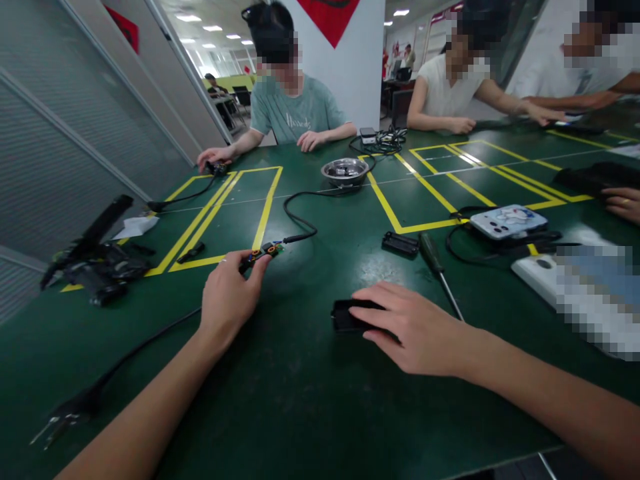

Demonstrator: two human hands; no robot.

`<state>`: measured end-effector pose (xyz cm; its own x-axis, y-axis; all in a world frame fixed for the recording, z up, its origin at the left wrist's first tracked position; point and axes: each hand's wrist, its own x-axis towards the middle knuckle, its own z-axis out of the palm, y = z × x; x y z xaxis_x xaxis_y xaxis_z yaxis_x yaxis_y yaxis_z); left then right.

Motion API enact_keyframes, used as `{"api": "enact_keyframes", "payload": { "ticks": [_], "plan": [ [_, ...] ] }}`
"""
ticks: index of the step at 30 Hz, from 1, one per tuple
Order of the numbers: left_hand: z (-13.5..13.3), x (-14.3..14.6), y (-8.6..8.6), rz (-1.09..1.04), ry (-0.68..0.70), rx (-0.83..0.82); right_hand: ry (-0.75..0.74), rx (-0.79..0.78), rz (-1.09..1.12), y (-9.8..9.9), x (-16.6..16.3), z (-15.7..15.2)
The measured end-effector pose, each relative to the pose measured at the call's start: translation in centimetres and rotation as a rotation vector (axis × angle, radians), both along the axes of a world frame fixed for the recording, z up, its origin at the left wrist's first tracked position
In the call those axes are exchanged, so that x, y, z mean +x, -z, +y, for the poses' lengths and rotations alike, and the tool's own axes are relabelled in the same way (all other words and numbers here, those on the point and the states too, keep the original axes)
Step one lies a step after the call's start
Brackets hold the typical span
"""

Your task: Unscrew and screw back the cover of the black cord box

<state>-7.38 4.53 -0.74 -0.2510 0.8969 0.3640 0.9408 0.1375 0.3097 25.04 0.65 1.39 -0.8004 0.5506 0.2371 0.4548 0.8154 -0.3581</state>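
Note:
My left hand (231,293) pinches a small circuit board (267,251) between thumb and fingers, raised a little over the table. A black cable (301,217) runs from the board's far end toward the steel bowl. On the near side a power cord (150,339) comes out from behind my left hand and ends in a plug (70,413) at the lower left. My right hand (407,327) grips an open black plastic case half (345,316) lying on the table, its fingers covering the right end. Beyond it lies another black case half (400,244), beside a screwdriver (440,273).
The green table (280,400) carries yellow tape outlines. A steel bowl (345,171) holds small parts. Black plastic pieces (105,267) are heaped at left. A phone (509,221) and a white device (540,280) lie at right. Co-workers sit across the table.

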Motion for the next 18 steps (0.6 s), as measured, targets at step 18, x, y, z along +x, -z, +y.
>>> {"api": "enact_keyframes", "payload": {
  "ticks": [18],
  "plan": [
    [-4.8, 6.4, -1.7, -0.015, 0.463, 0.135, 0.263, -0.179, 0.437, 1.8, 1.0, 2.6]
  ]
}}
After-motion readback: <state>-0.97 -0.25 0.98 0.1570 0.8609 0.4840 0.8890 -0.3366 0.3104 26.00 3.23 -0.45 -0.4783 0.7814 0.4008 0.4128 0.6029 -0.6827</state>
